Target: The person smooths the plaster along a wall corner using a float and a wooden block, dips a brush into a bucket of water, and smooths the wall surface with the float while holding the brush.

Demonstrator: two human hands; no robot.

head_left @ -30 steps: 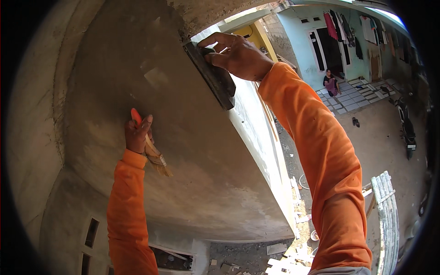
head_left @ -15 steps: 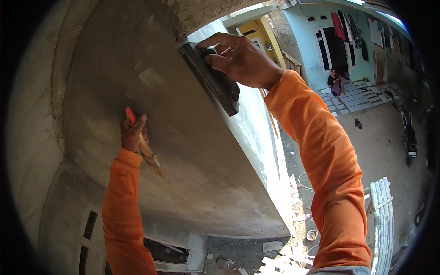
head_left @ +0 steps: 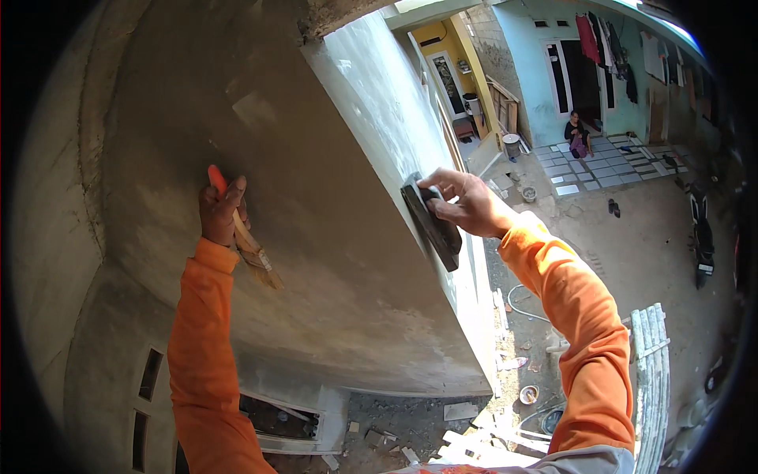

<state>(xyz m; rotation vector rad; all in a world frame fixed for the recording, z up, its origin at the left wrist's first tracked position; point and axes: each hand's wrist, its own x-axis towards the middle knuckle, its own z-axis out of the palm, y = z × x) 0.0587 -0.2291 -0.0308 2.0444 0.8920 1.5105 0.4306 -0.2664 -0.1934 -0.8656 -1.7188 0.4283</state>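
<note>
My right hand (head_left: 474,204) grips the handle of a dark plastering float (head_left: 434,231), its long flat body tilted along the outer corner of the grey plastered wall (head_left: 332,229). Beyond that corner, the wall's narrow side face (head_left: 379,83) is brightly lit. Whether the float touches the plaster all along its length cannot be made out. My left hand (head_left: 221,209) is closed around a paintbrush (head_left: 254,254) with an orange-tipped wooden handle. Its pale bristles point down and to the right, in front of the wall's broad shaded face.
Far below on the right, a person (head_left: 578,138) sits on a tiled porch. A motorcycle (head_left: 700,237) stands in the yard. Lower down are a bamboo rack (head_left: 651,371), a small bucket (head_left: 529,393) and scattered boards (head_left: 466,411). A rough concrete edge (head_left: 332,17) overhangs at the top.
My right hand has moved the float down and to the right along the wall's corner, uncovering its upper part. My left hand, still holding the brush, has shifted slightly up and left in view.
</note>
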